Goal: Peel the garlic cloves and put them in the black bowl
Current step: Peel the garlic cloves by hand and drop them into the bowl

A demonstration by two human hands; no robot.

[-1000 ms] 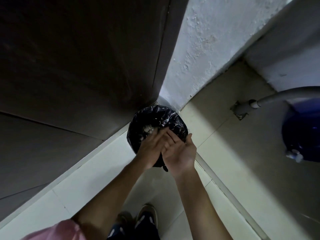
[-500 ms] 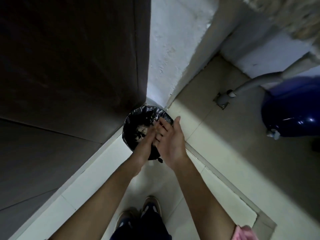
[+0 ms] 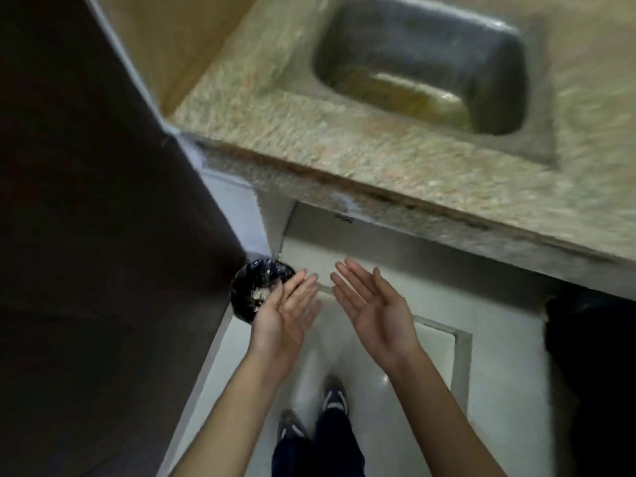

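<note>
Left hand [image 3: 285, 320], right hand [image 3: 377, 313], palms up

Place: a kitchen I stand in
Ahead of me: speckled beige stone counter [image 3: 344, 142], sunken grey metal sink [image 3: 413, 39]
Below: pale tiled floor [image 3: 430, 346], small black-bagged bin [image 3: 254, 273]

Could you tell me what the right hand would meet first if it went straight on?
Probably the edge of the stone counter; nothing nearer shows ahead of the right hand; depth is unclear.
</note>
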